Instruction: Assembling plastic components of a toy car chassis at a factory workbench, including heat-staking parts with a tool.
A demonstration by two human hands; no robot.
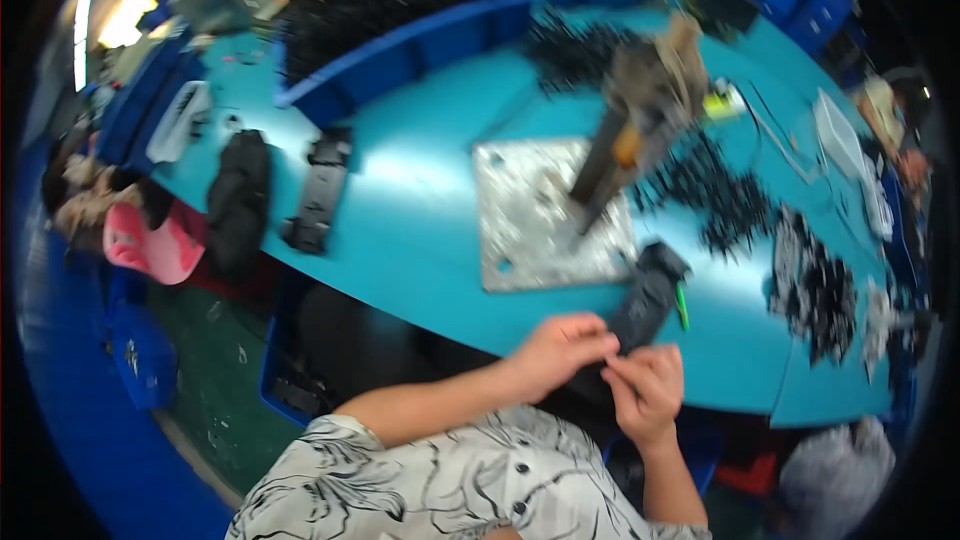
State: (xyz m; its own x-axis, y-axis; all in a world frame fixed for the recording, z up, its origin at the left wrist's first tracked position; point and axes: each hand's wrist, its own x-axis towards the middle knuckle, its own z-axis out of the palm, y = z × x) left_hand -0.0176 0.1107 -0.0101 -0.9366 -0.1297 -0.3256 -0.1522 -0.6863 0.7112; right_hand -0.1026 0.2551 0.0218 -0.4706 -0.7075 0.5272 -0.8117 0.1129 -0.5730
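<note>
At the table's near edge, my left hand [562,352] and my right hand [650,387] meet fingertip to fingertip. Both are closed in a pinch; anything between the fingers is too small and blurred to make out. Just beyond them lies a long black plastic part [645,302], partly hidden behind my fingers. A thin green stick [682,307] rests along its right side. Farther off stands a metal base plate [505,240] carrying an upright, worn bench press [650,90], with neither hand on it.
A blue bin [420,45] full of black pieces stands at the back. Loose black parts [710,195] are heaped right of the press, with stacked parts [810,285] farther right. At left lie a grey-black part [322,190] and a black bundle [238,200]. Another person [835,475] is at lower right.
</note>
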